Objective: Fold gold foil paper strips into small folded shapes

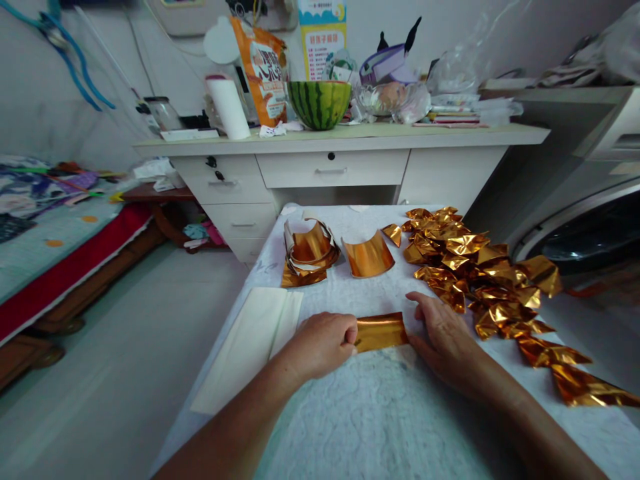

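Here the left hand (320, 343) pinches one end of a flat gold foil strip (381, 331) while the right hand (440, 330) lies spread on the other end, mid-fold, needing a firm crease.

Left hand (320, 343), right hand (440, 330) pressing gold foil strip (381, 331) on table (380, 413).

A lived-in room at home, used for handwork

We see a bed (45, 247) with a patterned cover at the left, a white desk (340, 157) with drawers against the wall, crowded with a halved watermelon (319, 103), a snack bag (263, 70) and plastic wrappings, and a washing machine (580, 227) at the right; our cloth-covered table (380, 413) stands between them on a plain tiled floor.
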A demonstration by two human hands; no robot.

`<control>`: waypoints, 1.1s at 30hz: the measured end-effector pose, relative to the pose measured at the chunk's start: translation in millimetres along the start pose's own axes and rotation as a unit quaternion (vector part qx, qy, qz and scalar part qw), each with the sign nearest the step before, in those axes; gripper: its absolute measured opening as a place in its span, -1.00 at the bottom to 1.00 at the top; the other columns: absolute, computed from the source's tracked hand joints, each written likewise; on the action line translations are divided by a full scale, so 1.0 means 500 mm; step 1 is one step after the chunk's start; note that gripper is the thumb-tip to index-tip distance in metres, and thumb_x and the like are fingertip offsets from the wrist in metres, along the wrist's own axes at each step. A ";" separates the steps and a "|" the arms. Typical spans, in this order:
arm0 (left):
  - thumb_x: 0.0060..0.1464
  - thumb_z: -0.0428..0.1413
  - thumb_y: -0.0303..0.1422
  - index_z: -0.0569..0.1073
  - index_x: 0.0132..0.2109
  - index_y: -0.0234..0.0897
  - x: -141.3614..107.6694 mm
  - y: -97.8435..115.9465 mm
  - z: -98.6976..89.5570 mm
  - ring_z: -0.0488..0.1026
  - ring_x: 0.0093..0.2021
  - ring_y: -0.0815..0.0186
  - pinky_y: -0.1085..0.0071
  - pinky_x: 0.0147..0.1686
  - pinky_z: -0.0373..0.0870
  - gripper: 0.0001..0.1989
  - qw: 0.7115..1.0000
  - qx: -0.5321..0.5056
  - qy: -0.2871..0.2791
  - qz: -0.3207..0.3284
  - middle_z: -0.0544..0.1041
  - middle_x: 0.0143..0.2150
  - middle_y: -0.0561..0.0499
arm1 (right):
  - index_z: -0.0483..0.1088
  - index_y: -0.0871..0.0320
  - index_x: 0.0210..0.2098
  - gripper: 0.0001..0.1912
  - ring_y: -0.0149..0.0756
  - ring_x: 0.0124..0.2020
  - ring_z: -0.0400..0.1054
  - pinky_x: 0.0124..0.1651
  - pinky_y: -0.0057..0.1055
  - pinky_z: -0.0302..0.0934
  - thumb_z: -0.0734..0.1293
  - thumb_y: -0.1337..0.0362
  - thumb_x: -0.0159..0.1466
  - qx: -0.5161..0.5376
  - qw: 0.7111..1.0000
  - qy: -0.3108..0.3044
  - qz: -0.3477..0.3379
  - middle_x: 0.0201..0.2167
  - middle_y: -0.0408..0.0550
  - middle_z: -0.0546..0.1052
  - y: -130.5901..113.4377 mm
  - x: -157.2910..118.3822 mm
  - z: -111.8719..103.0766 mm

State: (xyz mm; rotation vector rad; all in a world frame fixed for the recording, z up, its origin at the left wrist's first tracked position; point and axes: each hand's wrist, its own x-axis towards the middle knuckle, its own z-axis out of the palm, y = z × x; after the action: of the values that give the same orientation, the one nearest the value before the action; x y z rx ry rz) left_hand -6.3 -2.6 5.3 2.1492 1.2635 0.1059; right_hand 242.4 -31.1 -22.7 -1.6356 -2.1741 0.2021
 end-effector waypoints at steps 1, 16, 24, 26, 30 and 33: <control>-0.04 0.04 -0.42 0.37 -0.42 -0.22 0.000 -0.001 0.001 0.29 -0.44 0.39 0.47 -0.46 0.01 -0.97 1.000 -0.004 0.000 0.003 0.43 -0.47 0.15 | 0.19 0.15 0.05 -0.55 -0.09 -0.17 0.30 -0.12 -0.18 0.19 0.25 0.39 0.16 0.022 1.000 0.009 -0.012 -0.18 0.06 0.40 -0.005 0.001 -0.004; -0.05 0.05 -0.42 0.45 -0.40 -0.18 -0.001 0.003 0.001 0.34 -0.47 0.38 0.46 -0.45 0.04 -0.91 1.000 0.018 0.015 0.001 0.47 -0.49 0.14 | 0.33 0.13 -0.39 -0.91 -0.17 -0.29 0.21 -0.22 -0.25 0.04 0.27 0.29 0.26 0.019 0.998 -0.048 -0.024 -0.38 -0.04 0.39 -0.104 0.009 0.008; 0.00 0.14 -0.26 0.37 -0.44 -0.21 0.004 0.007 0.008 0.39 -0.41 0.34 0.45 -0.45 0.03 -0.84 0.998 0.040 0.034 -0.024 0.49 -0.46 0.14 | 0.34 0.15 -0.30 -0.73 -0.08 -0.24 0.21 -0.20 -0.20 0.05 0.29 0.05 0.25 -0.082 0.996 -0.040 0.019 -0.31 0.02 0.38 -0.122 0.010 0.044; -0.01 0.15 -0.27 0.36 -0.44 -0.21 0.004 0.007 0.006 0.39 -0.40 0.35 0.45 -0.45 0.03 -0.85 0.999 0.035 0.028 -0.031 0.49 -0.45 0.15 | 0.35 0.13 -0.27 -0.74 -0.09 -0.24 0.21 -0.20 -0.20 0.04 0.29 0.05 0.26 -0.082 0.996 -0.042 0.018 -0.29 0.02 0.38 -0.120 0.009 0.042; -0.03 0.16 -0.28 0.37 -0.43 -0.20 0.003 0.005 0.004 0.39 -0.39 0.35 0.46 -0.46 0.02 -0.86 0.999 0.027 0.019 -0.036 0.49 -0.43 0.15 | 0.35 0.09 -0.22 -0.81 -0.09 -0.22 0.22 -0.18 -0.21 0.05 0.31 0.12 0.25 -0.071 0.996 -0.043 0.029 -0.27 -0.01 0.39 -0.111 0.007 0.031; -0.04 0.17 -0.28 0.36 -0.44 -0.20 0.002 0.004 0.004 0.39 -0.39 0.35 0.46 -0.46 0.02 -0.85 0.999 0.024 0.016 -0.036 0.49 -0.44 0.16 | 0.35 0.07 -0.22 -0.80 -0.08 -0.21 0.24 -0.17 -0.20 0.06 0.33 0.12 0.23 -0.074 0.995 -0.040 0.045 -0.26 -0.02 0.39 -0.089 0.005 0.020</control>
State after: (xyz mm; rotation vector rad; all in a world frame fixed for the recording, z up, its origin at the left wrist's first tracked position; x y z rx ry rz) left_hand -3.7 -3.4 4.7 2.1465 1.3738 0.0814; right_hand 198.2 -40.9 -15.5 -1.8394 -2.2235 0.1368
